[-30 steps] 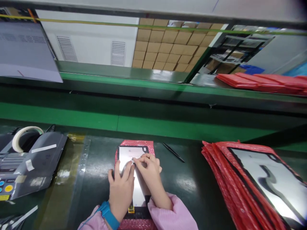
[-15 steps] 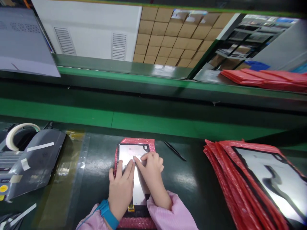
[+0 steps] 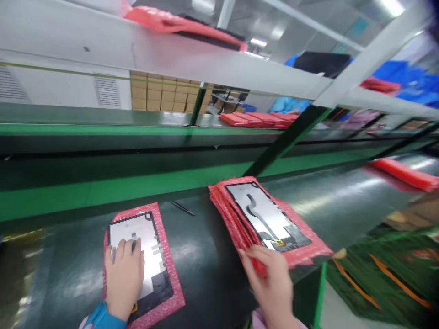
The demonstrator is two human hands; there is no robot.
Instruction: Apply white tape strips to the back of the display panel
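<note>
A flat panel with a silvery back (image 3: 148, 249) lies on a red bubble-wrap sheet (image 3: 161, 292) on the dark green bench. My left hand (image 3: 124, 278) rests flat on the panel, fingers stretched out. To the right sits a stack of red bubble-wrap sheets (image 3: 240, 214) with another panel (image 3: 267, 217) on top. My right hand (image 3: 272, 283) is at the stack's near edge, fingers bent against the red sheets; whether they grip one I cannot make out.
Black tweezers (image 3: 183, 208) lie between the two panels. A green conveyor rail (image 3: 103, 189) runs across behind them. More red sheets (image 3: 260, 119) lie on the far bench, others (image 3: 404, 173) at the right. A green crate (image 3: 384, 278) stands past the bench's right edge.
The view has swung to the right. My right hand has left the panel and moved over to the red stack. My left hand stays flat on the panel.
</note>
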